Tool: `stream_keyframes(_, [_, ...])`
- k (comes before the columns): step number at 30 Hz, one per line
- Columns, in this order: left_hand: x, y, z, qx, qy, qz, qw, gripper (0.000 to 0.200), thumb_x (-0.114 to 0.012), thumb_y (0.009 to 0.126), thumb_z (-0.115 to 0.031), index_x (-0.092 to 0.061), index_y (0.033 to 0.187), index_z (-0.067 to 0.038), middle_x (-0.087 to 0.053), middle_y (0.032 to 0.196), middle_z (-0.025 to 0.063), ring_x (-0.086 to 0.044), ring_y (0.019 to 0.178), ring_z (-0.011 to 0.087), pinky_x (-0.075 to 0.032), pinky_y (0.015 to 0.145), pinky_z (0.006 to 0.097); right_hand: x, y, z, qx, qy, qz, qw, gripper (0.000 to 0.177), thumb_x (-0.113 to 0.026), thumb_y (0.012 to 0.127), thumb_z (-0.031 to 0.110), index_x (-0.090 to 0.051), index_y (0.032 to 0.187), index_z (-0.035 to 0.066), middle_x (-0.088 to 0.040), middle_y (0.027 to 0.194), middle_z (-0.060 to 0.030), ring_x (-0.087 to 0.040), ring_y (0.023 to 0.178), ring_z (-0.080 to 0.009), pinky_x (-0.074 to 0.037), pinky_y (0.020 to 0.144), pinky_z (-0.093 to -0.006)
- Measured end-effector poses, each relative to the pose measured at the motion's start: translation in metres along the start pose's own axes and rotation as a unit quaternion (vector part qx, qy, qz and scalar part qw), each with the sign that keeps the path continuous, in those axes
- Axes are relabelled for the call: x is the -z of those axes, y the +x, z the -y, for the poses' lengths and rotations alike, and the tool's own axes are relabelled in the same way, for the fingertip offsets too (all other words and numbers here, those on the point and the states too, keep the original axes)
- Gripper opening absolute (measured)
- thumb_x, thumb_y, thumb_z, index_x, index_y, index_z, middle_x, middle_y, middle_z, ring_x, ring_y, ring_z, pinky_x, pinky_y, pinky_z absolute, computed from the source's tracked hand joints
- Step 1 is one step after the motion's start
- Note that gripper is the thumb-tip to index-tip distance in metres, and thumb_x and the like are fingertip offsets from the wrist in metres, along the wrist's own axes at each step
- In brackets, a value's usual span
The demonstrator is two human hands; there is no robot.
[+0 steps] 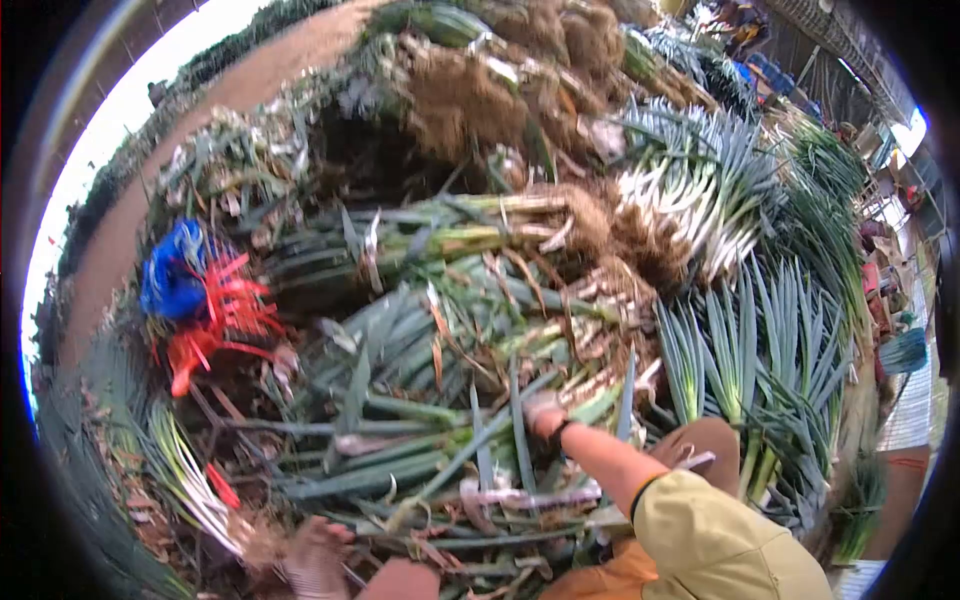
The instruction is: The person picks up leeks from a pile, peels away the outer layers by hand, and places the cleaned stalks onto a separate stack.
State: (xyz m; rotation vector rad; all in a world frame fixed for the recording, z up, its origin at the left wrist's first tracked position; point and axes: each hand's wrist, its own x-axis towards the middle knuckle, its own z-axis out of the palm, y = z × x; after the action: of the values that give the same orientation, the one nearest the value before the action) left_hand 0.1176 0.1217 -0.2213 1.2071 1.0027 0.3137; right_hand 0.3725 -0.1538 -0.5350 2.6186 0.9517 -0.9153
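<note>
The work surface is the ground, covered across the middle of the frame by a heap of green onions (pixel 390 345) and loose leaf trimmings (pixel 240 160). A strip of bare brown earth (pixel 270 68) runs along the upper left, bordered by a bright opening (pixel 50 200) at the left edge. Roof framing (pixel 835 35) crosses the upper right; below it, small, blurred goods line the right edge, including a blue-green container (pixel 903 350). Writing on these goods is too small to read. A bundle of blue material (pixel 178 270) and red ties (pixel 240 295) lies at the left of the heap; any print on it is blurred. The right hand (pixel 543 412), extending from a yellow-green sleeve (pixel 715 530) and bearing a dark wristband (pixel 561 432), is at the centre, among the stalks; its fingers are blurred, so grip and opening cannot be determined. The left hand (pixel 318 552) is at the lower left, near the roots of a white-stalked bunch (pixel 200 495); its grip cannot be determined either. A red strip (pixel 222 486) lies beside that bunch. Matted brown roots (pixel 465 105) occupy the upper centre. White-stemmed onions (pixel 690 205) are piled at the upper right, above leafy bunches (pixel 745 350) at the right.
</note>
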Motion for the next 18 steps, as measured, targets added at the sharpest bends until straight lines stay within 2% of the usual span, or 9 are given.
stream_keyframes(1, [-0.019, -0.004, 0.015, -0.024, 0.044, 0.036, 0.998, 0.022, -0.058, 0.078, -0.022, -0.060, 0.093, -0.005, -0.061, 0.076, 0.0106, -0.059, 0.066, 0.0197, -0.049, 0.061, 0.0306, 0.004, -0.017, 0.001, 0.025, 0.025, -0.045, 0.998, 0.020, -0.049, 0.078, 0.016, -0.066, 0.089, 0.010, -0.063, 0.095, -0.0102, -0.061, 0.087, -0.0246, -0.048, 0.069, -0.0367])
stream_keyframes(3, [-0.041, -0.002, 0.041, -0.006, 0.081, 0.138, 0.987, 0.027, -0.055, 0.083, -0.015, -0.055, 0.107, -0.002, -0.062, 0.087, 0.0080, -0.059, 0.071, 0.0155, -0.048, 0.058, 0.0239, 0.012, -0.020, 0.000, -0.037, 0.055, 0.049, 0.997, 0.024, -0.047, 0.080, 0.017, -0.064, 0.096, 0.009, -0.061, 0.101, -0.0109, -0.059, 0.093, -0.0242, -0.048, 0.072, -0.0383])
stream_keyframes(5, [-0.080, -0.009, 0.049, 0.091, 0.048, 0.096, 0.990, 0.025, -0.054, 0.083, -0.010, -0.055, 0.105, 0.001, -0.061, 0.083, 0.0076, -0.057, 0.069, 0.0128, -0.046, 0.059, 0.0212, 0.017, -0.008, -0.009, -0.051, 0.075, 0.022, 0.996, 0.024, -0.047, 0.080, 0.017, -0.064, 0.095, 0.009, -0.061, 0.100, -0.0114, -0.059, 0.091, -0.0246, -0.048, 0.072, -0.0381])
stream_keyframes(7, [-0.078, -0.002, 0.087, 0.065, 0.136, 0.123, 0.981, 0.023, -0.051, 0.083, -0.007, -0.055, 0.104, 0.003, -0.060, 0.082, 0.0074, -0.058, 0.070, 0.0122, -0.047, 0.059, 0.0217, 0.009, 0.002, -0.019, -0.073, 0.106, -0.012, 0.992, 0.023, -0.047, 0.080, 0.019, -0.064, 0.093, 0.011, -0.061, 0.098, -0.0124, -0.060, 0.089, -0.0255, -0.048, 0.071, -0.0377])
stream_keyframes(8, [-0.069, 0.007, 0.107, -0.081, 0.239, 0.211, 0.944, 0.022, -0.049, 0.082, -0.005, -0.055, 0.103, 0.002, -0.060, 0.083, 0.0065, -0.059, 0.071, 0.0123, -0.048, 0.061, 0.0220, -0.003, 0.004, -0.018, -0.083, 0.126, -0.022, 0.988, 0.023, -0.048, 0.079, 0.020, -0.064, 0.093, 0.012, -0.061, 0.097, -0.0128, -0.060, 0.088, -0.0260, -0.048, 0.070, -0.0375])
stream_keyframes(9, [-0.084, -0.004, 0.090, 0.090, 0.142, 0.229, 0.959, 0.023, -0.046, 0.082, -0.003, -0.055, 0.103, 0.001, -0.060, 0.085, 0.0065, -0.059, 0.073, 0.0128, -0.049, 0.064, 0.0224, -0.014, 0.004, -0.018, -0.095, 0.145, -0.031, 0.984, 0.022, -0.048, 0.079, 0.020, -0.065, 0.092, 0.013, -0.060, 0.096, -0.0133, -0.060, 0.086, -0.0264, -0.048, 0.070, -0.0373])
stream_keyframes(11, [-0.080, 0.001, 0.103, 0.140, 0.186, 0.236, 0.943, 0.023, -0.045, 0.082, -0.003, -0.057, 0.101, 0.000, -0.060, 0.085, 0.0068, -0.059, 0.073, 0.0128, -0.049, 0.063, 0.0216, -0.002, 0.007, -0.026, -0.111, 0.173, 0.039, 0.978, 0.021, -0.051, 0.077, 0.022, -0.065, 0.090, 0.012, -0.061, 0.094, -0.0137, -0.060, 0.088, -0.0260, -0.047, 0.073, -0.0372])
stream_keyframes(15, [-0.094, -0.001, 0.087, 0.170, 0.181, 0.242, 0.938, 0.022, -0.045, 0.083, -0.004, -0.057, 0.100, 0.001, -0.061, 0.086, 0.0067, -0.060, 0.071, 0.0140, -0.048, 0.062, 0.0210, 0.033, -0.030, -0.020, -0.057, 0.216, 0.057, 0.973, 0.028, -0.053, 0.076, 0.024, -0.063, 0.095, 0.007, -0.060, 0.099, -0.0155, -0.057, 0.093, -0.0298, -0.046, 0.077, -0.0370])
stream_keyframes(18, [-0.088, -0.001, 0.091, 0.211, 0.197, 0.239, 0.927, 0.022, -0.046, 0.083, -0.003, -0.057, 0.102, 0.001, -0.061, 0.089, 0.0084, -0.060, 0.073, 0.0155, -0.048, 0.063, 0.0216, -0.025, 0.011, -0.038, -0.002, 0.222, 0.075, 0.972, 0.026, -0.056, 0.072, 0.017, -0.063, 0.094, 0.006, -0.060, 0.098, -0.0158, -0.058, 0.093, -0.0292, -0.047, 0.076, -0.0370])
